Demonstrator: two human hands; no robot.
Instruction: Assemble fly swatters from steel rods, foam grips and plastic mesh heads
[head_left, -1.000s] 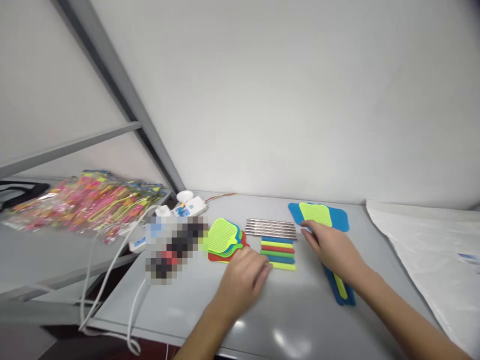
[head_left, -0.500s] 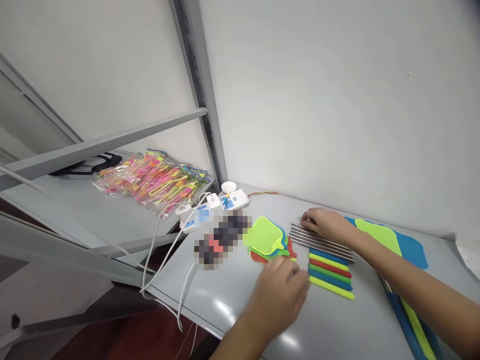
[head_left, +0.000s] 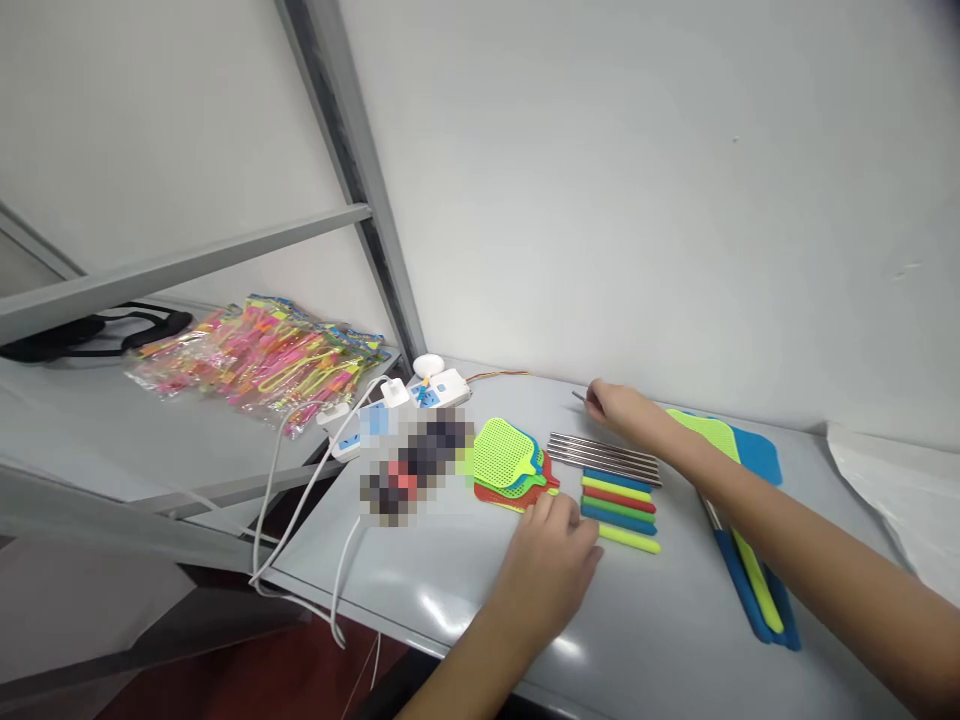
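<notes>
My right hand [head_left: 619,410] is closed on a thin metal rod [head_left: 578,396], whose tip sticks out to the left of the fingers. Below it, several more metal rods [head_left: 604,460] lie side by side on the table. My left hand [head_left: 551,550] pinches the near end of a yellow-green handle [head_left: 630,540], which lies slightly apart from a row of blue, yellow, red and green handles [head_left: 619,505]. Left of these, mesh fly swatter heads [head_left: 504,455] in yellow-green, blue, green and red are stacked. My fingers partly hide the held handle's end.
Fly swatters [head_left: 754,575] with blue and yellow-green handles lie at the right, partly behind my forearm. A power strip [head_left: 442,390] with white cables and a pixelated item [head_left: 420,465] sit at the left. Bagged colourful goods [head_left: 277,355] rest on a shelf beyond a metal frame [head_left: 360,190].
My right hand has lifted a metal rod away from the row, up toward the wall. My left hand has closed on the yellow-green handle. The view has shifted to the right.
</notes>
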